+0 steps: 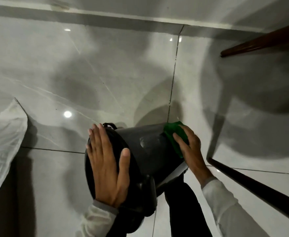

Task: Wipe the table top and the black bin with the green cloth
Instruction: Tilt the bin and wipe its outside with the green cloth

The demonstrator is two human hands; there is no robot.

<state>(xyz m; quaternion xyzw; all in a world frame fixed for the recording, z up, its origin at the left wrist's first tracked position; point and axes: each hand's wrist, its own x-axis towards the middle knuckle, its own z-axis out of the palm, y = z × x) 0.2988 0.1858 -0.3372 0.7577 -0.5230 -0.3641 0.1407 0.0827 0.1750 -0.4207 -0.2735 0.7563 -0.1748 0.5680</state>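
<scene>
A: Start big. Where does everything sit?

B: Take the black bin [150, 151] as the landmark. Under it and all around is the pale tiled floor [89, 74]. It is tipped on its side, mouth toward the person, base pointing away. Two dark wooden legs [253, 185] stand to its right (likely the bench's, though the top itself is out of sight), and a white sheet [3, 137] hangs well off to its left.

A: Which step is in hand?

B: The bin step, I judge. The left hand [107, 166] lies flat and open across the rim end, fingers spread, steadying it rather than clasping. The right hand [190, 147] presses the green cloth [173, 134] against the wall near the base, its grip closed down on the cloth.

A: And next?

B: A dull smear shows on the wall just left of the cloth. The stroke probably wants to travel that way, with the left hand turning the bin for fresh surface.
</scene>
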